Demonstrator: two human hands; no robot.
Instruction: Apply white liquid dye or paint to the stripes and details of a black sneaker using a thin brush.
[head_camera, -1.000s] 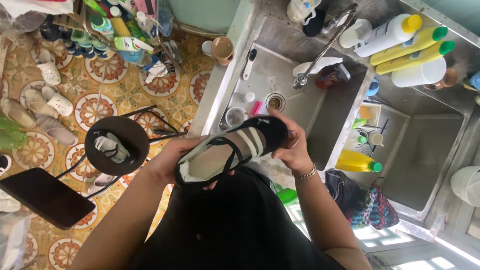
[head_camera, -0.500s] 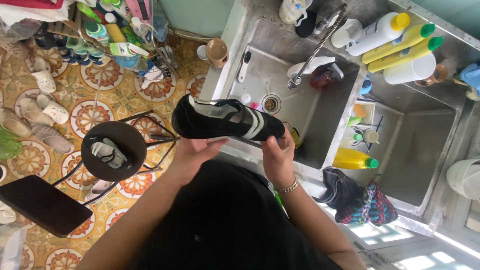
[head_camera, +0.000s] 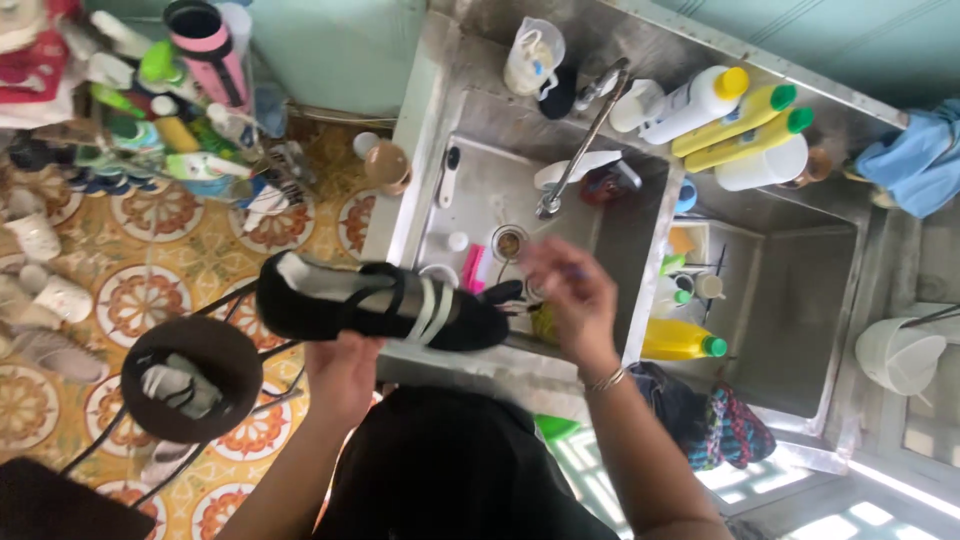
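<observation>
Left hand (head_camera: 345, 365) clasps the black fabric shoe with white straps (head_camera: 380, 305) from beneath, level over the sink's near edge, apparently for inspection, while right hand (head_camera: 570, 290), blurred and empty with fingers loose, hovers beyond above the steel sink basin (head_camera: 480, 190).

Black top, thin wrist bracelet (head_camera: 606, 379)

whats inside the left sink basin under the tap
In the sink basin: a drain, a pink brush and a small white cup. The black shoe and right hand cover its near edge.
</observation>
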